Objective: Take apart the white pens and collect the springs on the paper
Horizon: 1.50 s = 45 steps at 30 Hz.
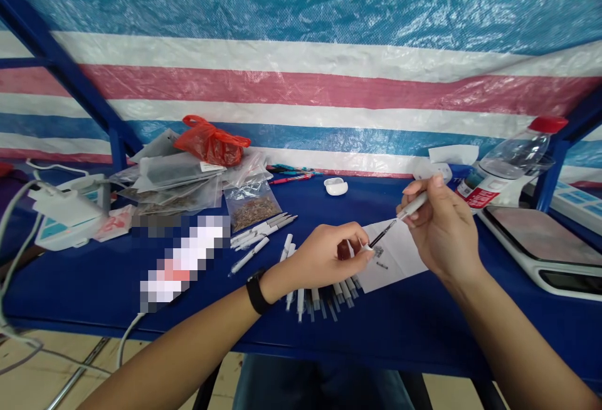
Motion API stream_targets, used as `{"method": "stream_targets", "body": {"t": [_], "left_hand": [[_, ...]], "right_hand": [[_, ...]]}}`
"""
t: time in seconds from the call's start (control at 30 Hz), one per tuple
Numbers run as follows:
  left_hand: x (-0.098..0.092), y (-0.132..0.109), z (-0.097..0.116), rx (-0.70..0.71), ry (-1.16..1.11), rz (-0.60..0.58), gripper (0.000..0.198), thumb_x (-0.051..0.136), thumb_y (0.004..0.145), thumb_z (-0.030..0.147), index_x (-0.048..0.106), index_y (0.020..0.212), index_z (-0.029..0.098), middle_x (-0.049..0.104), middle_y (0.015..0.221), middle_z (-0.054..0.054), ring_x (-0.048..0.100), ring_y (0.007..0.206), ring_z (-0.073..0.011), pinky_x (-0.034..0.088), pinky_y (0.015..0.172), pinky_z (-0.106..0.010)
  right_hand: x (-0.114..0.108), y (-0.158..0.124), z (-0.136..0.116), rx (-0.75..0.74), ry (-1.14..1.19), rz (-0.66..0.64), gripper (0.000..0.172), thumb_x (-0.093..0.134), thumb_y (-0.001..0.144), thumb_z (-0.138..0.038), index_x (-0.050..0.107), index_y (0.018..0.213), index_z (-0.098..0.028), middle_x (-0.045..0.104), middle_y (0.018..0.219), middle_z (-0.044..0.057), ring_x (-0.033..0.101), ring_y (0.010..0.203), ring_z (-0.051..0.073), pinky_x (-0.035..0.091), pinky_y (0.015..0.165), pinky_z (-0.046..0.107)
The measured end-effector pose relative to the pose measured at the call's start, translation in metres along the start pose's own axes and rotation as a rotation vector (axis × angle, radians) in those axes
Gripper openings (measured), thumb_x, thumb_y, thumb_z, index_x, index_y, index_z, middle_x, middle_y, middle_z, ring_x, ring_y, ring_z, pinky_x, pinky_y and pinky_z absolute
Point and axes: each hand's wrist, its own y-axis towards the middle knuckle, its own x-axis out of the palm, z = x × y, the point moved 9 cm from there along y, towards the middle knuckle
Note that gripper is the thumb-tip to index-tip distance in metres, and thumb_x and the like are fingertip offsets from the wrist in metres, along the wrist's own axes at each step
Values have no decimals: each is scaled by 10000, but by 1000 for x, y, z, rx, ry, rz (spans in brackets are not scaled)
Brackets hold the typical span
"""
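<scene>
Between the fingertips of my left hand [332,250] is one end of a thin dark rod [382,234] that looks like a pen refill. My right hand [444,228] is closed around a white pen barrel [414,205], tilted down to the left. The rod's upper end reaches the barrel's tip; whether it goes inside is too small to tell. Beneath both hands lies a white paper sheet [404,256] with a few small dark bits [382,265] on it. White pen parts [316,299] are spread under my left hand, which partly hides them.
More white pens [249,255] lie left of my hands. Behind them are plastic bags [181,175], a bag of brown shreds [254,209] and a red bag [211,141]. A white case [335,187] sits at the back. A bottle [508,168] and scale [545,247] stand at right.
</scene>
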Motion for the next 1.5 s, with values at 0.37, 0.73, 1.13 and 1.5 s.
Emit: {"method": "stream_targets", "body": {"t": [0.37,0.73,1.13,1.5], "left_hand": [[-2,0,-1,-9,14,28,161,593,934,344,554,869,202,600,714,17,552,582,-102,440,570,-224],[-26,-1,2,111,185,273,196,534,1018,358,565,915,193,603,812,2,542,668,-118,424,636,-240],[-19,-8,22,318,908,362,348,359,1101,342,666,1089,179,662,863,-36,546,567,-104,333,502,-242],[-30,-8,14,282,955,315,426,317,1115,383,696,1136,190,653,861,-40,571,592,-112,365,514,-233]], "right_hand": [[9,-5,9,-18,-189,-166,467,697,855,-691,769,795,-234,594,660,13,532,584,139,445,589,304],[15,-9,19,-39,-309,-260,326,827,794,-531,848,1010,-287,699,716,33,627,702,192,511,661,353],[19,-14,14,-83,-535,-115,712,617,861,-753,519,411,-209,441,398,6,432,393,112,367,425,278],[21,-11,17,-79,-460,-253,449,764,828,-616,661,660,-212,648,572,25,590,511,154,484,509,286]]}}
